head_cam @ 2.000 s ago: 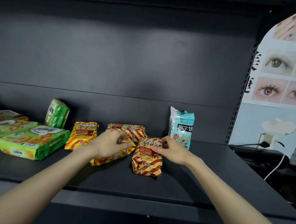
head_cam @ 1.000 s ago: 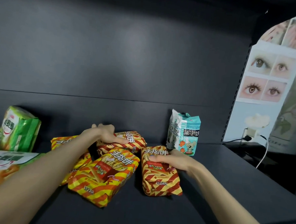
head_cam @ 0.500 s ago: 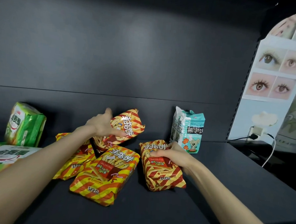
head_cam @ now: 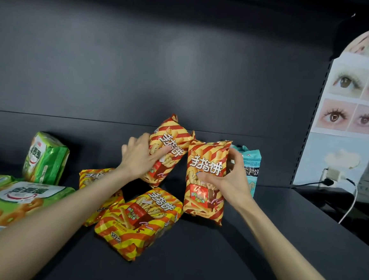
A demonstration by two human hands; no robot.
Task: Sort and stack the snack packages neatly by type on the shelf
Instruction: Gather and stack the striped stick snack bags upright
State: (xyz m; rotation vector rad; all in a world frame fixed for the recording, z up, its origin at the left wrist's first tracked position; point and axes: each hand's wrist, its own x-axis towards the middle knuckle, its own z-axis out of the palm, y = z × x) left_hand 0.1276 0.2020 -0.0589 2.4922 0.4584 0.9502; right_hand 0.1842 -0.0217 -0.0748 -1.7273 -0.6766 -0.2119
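My left hand grips a red-and-yellow striped snack bag and holds it tilted up near the shelf's back wall. My right hand holds a second striped bag upright on the dark shelf, right beside the first. Two more striped bags lie flat: one in front, one partly under my left forearm. A teal snack bag stands behind my right hand, partly hidden.
Green snack packs sit at the left: one upright, one flat at the frame's edge. A poster of eyes and a plugged-in white cable are beyond the shelf's right end.
Both hands have raised their striped bags from lying flat to standing. The right bag now stands upright in front of the teal bag; the left bag has lifted higher.
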